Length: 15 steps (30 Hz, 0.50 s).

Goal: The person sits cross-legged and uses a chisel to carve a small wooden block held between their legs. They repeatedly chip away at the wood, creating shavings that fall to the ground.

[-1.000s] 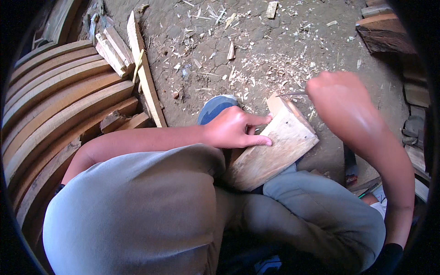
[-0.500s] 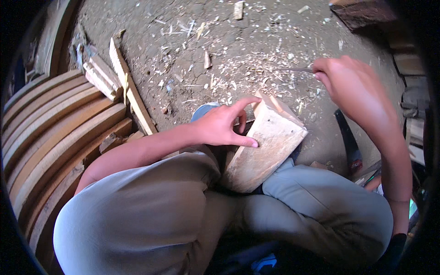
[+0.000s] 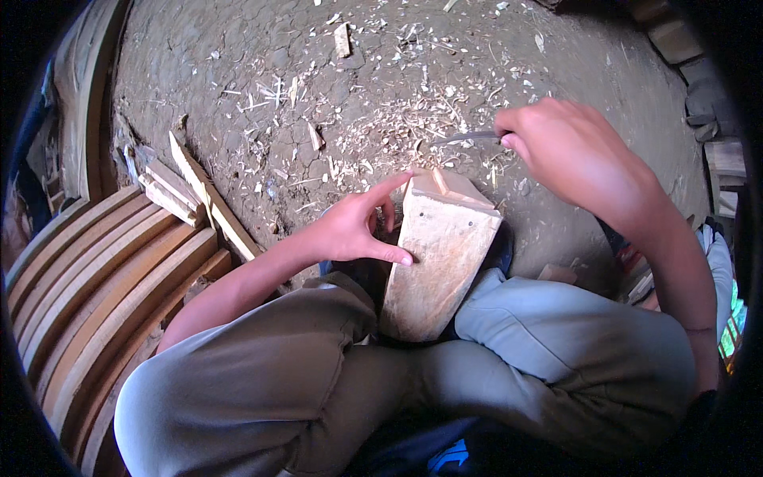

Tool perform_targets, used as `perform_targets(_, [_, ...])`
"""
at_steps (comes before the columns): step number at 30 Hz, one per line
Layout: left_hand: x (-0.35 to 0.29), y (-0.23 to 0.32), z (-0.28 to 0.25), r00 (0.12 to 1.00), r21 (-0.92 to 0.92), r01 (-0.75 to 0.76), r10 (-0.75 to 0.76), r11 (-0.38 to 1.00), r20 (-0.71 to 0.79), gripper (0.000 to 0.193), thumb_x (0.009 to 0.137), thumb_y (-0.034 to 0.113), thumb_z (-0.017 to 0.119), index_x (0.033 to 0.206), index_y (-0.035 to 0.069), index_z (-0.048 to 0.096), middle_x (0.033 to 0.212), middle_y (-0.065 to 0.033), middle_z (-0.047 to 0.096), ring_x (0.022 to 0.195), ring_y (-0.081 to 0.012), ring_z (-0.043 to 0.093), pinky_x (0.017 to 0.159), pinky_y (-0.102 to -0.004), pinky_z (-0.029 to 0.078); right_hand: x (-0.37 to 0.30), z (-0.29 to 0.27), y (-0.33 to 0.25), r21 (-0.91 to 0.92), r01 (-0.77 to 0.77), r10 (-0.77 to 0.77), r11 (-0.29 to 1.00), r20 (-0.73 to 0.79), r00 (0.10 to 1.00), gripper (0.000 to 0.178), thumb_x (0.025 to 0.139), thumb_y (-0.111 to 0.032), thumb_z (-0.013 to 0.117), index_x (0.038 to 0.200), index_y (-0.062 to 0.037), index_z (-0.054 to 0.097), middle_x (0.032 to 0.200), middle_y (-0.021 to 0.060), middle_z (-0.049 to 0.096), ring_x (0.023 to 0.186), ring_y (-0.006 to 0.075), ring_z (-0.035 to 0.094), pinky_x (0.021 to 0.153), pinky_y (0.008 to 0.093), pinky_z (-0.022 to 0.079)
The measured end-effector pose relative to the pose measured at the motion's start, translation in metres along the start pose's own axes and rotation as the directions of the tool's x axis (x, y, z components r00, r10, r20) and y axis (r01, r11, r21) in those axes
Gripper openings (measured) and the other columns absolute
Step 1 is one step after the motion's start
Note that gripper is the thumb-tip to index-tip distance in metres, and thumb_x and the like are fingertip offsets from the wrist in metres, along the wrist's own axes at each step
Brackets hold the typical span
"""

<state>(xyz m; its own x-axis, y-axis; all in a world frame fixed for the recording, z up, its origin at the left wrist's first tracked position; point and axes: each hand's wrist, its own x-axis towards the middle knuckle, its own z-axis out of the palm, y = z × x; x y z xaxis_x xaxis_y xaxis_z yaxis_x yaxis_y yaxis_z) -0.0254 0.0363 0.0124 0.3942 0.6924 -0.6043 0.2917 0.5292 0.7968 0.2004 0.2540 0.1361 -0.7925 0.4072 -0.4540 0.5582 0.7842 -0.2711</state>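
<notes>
Between my knees a pale wooden block (image 3: 441, 266) stands tilted, its broad face toward me with small dark holes near the top. My left hand (image 3: 362, 226) grips its left edge, thumb on the broad face and index finger stretched to the far top corner. Up beyond the block's far right corner, my right hand (image 3: 576, 155) is closed round a thin carving knife (image 3: 469, 136) with a slightly curved blade. The blade points left, apart from the wood. Its handle is hidden in my fist.
Wood shavings (image 3: 397, 127) litter the earth floor beyond the block. Curved wooden pieces (image 3: 119, 270) are stacked at my left, beside a long splintered strip (image 3: 211, 195). Small offcuts (image 3: 342, 40) lie farther out. More timber (image 3: 675, 44) borders the far right.
The view has shifted, and the block stands straighter in it. My right hand has brought the knife leftward, closer to the block's far end. My left hand keeps its hold.
</notes>
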Motion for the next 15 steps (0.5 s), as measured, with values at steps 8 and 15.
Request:
perform_targets(8, [-0.01, -0.001, 0.01, 0.986, 0.007, -0.105, 0.105, 0.994, -0.133, 0.108, 0.072, 0.046, 0.095, 0.16, 0.019, 0.041, 0.079, -0.0005, 0.06, 0.06, -0.0078, 0.054, 0.058, -0.0268, 0.047, 0.002, 0.012, 0.01, 0.02, 0.045, -0.046, 0.999, 0.002, 0.999, 0.015, 0.098, -0.017, 0.063, 0.103, -0.0052, 0.07, 0.091, 0.0216, 0.071, 0.094, 0.0422, 0.068, 0.083, 0.0541, 0.052])
perform_targets(15, [-0.014, -0.004, 0.017, 0.962, -0.025, -0.19, 0.181, 0.981, -0.205, 0.1, 0.073, 0.031, 0.097, 0.157, 0.018, 0.046, 0.078, 0.0034, 0.06, 0.061, -0.0033, 0.051, 0.055, -0.0235, 0.043, -0.001, 0.01, 0.009, 0.048, 0.071, -0.072, 0.996, 0.022, 0.997, 0.016, 0.097, -0.017, 0.063, 0.105, -0.006, 0.071, 0.091, 0.0219, 0.071, 0.093, 0.043, 0.068, 0.083, 0.0541, 0.051])
